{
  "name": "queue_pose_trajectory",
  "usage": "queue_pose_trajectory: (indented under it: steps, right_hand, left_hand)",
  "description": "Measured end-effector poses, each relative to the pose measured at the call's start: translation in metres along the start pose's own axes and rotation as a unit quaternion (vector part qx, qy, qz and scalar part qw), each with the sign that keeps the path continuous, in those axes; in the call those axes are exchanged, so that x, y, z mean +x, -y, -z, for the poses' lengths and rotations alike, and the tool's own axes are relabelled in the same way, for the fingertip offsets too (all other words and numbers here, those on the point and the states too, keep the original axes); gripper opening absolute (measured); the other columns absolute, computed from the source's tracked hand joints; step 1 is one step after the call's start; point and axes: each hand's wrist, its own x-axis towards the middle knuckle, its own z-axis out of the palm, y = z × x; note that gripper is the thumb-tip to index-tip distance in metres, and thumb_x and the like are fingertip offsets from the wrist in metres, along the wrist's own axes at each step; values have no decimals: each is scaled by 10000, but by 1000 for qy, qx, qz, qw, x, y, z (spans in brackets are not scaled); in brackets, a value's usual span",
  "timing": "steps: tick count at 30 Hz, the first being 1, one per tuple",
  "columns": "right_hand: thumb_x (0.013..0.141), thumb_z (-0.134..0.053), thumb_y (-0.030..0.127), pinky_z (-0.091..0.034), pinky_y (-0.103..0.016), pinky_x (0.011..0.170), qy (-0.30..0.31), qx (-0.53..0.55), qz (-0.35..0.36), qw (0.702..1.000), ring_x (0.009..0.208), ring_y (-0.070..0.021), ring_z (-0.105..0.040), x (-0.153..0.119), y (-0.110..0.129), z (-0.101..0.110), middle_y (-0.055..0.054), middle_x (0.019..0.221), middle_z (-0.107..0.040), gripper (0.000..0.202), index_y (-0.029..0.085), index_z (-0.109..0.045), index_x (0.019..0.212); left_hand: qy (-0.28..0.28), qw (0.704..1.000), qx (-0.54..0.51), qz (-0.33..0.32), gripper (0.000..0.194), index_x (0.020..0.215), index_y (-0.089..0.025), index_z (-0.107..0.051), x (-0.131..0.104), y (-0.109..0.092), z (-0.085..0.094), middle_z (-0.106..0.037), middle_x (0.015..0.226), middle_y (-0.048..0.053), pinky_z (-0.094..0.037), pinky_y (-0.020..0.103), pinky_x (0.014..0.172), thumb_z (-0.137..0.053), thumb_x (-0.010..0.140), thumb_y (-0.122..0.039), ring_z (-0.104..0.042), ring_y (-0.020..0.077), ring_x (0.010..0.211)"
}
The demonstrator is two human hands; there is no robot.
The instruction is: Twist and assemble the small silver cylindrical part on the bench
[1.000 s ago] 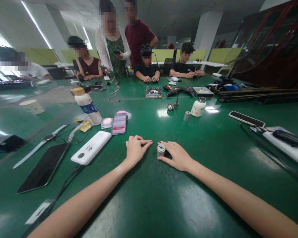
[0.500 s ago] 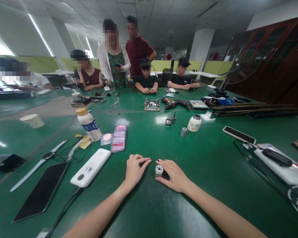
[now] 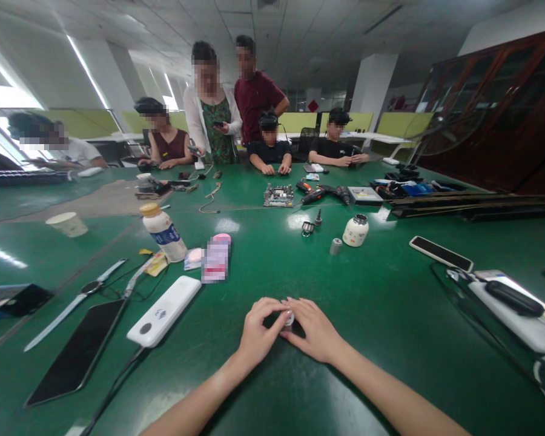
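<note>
A small silver metal cylinder stands upright on the green table, its top mostly covered by fingers. My right hand curves round it from the right, thumb at the near side and fingers at the far side. My left hand comes in from the left, thumb and forefinger brought together at the cylinder's top edge. Whether a small piece lies between those left fingertips is hidden. Farther off on the table stands a second metal cylinder, beside a cream-coloured round jar.
To the left lie a white power bank, a dark tablet, a watch and a bottle. A phone and cables are on the right. Beyond sit a circuit board, power drills and several people.
My left hand has moved right, its fingertips now at the cylinder's top. My right hand stays round the cylinder, its fingers closer in. The view has shifted slightly.
</note>
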Motion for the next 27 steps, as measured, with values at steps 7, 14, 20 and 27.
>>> queue_pose_trajectory:
  steps: [7, 14, 20, 27]
  right_hand:
    - [872, -621, 368, -402, -509, 1088, -4, 15, -5, 1000, 1275, -281, -529, -1, -1, -3, -131, 1332, -597, 500, 191, -530, 1330]
    - [867, -633, 337, -409, -501, 1091, -3, 18, -12, 1000, 1277, -274, -527, 0, 2, -1, -121, 1338, -594, 467, 185, -554, 1301]
    - [847, -671, 380, -408, -490, 1096, 8, 19, -25, 999, 1269, -274, -535, 1, 3, 2, -98, 1328, -606, 450, 201, -594, 1252]
    - [851, -670, 378, -401, -496, 1094, 17, 31, -25, 999, 1267, -276, -537, 2, 0, 4, -98, 1328, -605, 415, 215, -614, 1229]
  left_hand:
    - [-30, 999, 26, 11, 178, 884, -217, -733, -7, -2, -7, -707, 878, 67, -547, 361, 795, -607, 885, -343, -669, 202, 843]
    - [-28, 999, 42, -15, 147, 865, -207, -718, -6, 2, -6, -705, 854, 68, -542, 364, 775, -616, 879, -312, -664, 203, 820]
    - [-27, 999, 31, -12, 142, 852, -205, -712, -5, 1, -3, -711, 841, 65, -538, 350, 773, -610, 884, -299, -668, 198, 809]
    - [-39, 999, 25, -26, 111, 843, -191, -689, -5, 5, -4, -717, 830, 59, -527, 325, 756, -608, 884, -255, -666, 186, 795]
